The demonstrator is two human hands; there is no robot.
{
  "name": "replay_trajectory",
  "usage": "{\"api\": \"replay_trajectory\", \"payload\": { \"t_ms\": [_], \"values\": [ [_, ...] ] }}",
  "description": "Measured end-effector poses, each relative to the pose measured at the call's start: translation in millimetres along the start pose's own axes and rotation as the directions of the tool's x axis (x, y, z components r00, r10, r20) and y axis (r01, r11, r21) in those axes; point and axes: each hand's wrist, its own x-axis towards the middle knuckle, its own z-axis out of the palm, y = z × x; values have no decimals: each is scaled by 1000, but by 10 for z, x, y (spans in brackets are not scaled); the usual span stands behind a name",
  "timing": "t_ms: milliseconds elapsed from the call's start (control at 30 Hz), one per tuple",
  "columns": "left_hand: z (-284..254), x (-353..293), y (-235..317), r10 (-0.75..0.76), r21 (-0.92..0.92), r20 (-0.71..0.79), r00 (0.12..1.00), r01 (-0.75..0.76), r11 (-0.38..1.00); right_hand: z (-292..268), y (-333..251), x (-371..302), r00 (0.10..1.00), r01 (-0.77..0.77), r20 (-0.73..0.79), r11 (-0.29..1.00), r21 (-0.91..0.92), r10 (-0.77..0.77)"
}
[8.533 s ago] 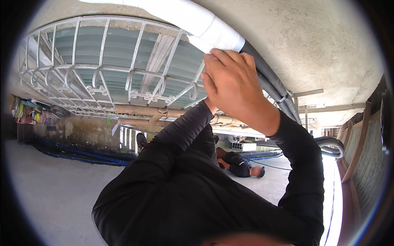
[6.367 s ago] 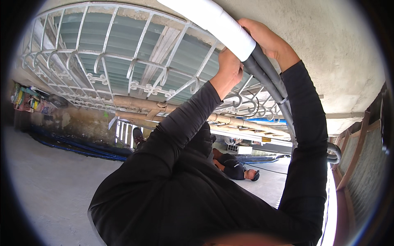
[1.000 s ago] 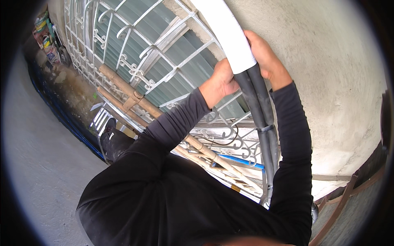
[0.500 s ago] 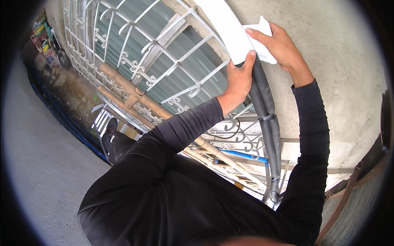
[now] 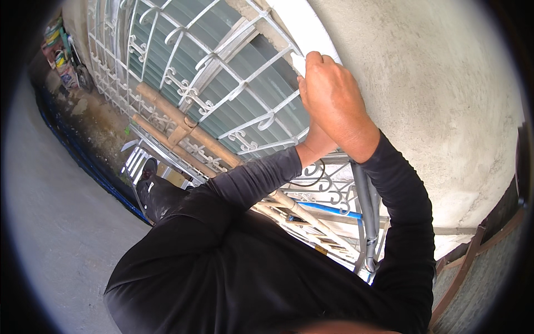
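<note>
A white wrapped length [image 5: 311, 26] runs down beside the window from the top of the head view. Below it, two dark foam-covered pipes [image 5: 365, 195] continue downward, partly covered by my arm. My right hand [image 5: 336, 103] is closed at the lower part of the white length, crossing over my left hand. A bit of white wrap [image 5: 298, 63] sticks out past its fingers on the left side. Only the wrist and lower part of my left hand [image 5: 318, 143] show under the right one; its fingers are hidden.
A white scrollwork window grille [image 5: 239, 89] stands left of my hands, with bamboo poles [image 5: 167, 108] along it. A rough plaster wall [image 5: 428, 72] lies to the right. My foot is by a metal ladder [image 5: 139, 164]. A blue pipe [image 5: 328, 209] crosses lower down.
My right hand has moved left and down with the white wrap, from the right side of the pipes to across the front, and now covers my left hand.
</note>
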Motion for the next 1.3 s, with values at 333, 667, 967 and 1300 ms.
{"api": "replay_trajectory", "payload": {
  "t_ms": [333, 667, 967, 1300],
  "values": [
    [-75, 238, 61, -710, -773, -90, 698, 401, 492, -188, 651, 96, 950, -237, -77, 861, 449, 302],
    [-172, 630, 107, -823, -775, 188, 535, 596, 210, 498, 1316, 157, 767, -618, 621, -73, 783, 164],
    [195, 276, 425, -708, -682, 45, 705, 539, 494, -86, 1353, -59, 909, -410, 312, 468, 783, 275],
    [312, 128, 323, -446, -520, -128, 886, 323, 791, -427, 329, -331, 965, -255, 134, 921, 294, 225]
  ]
}}
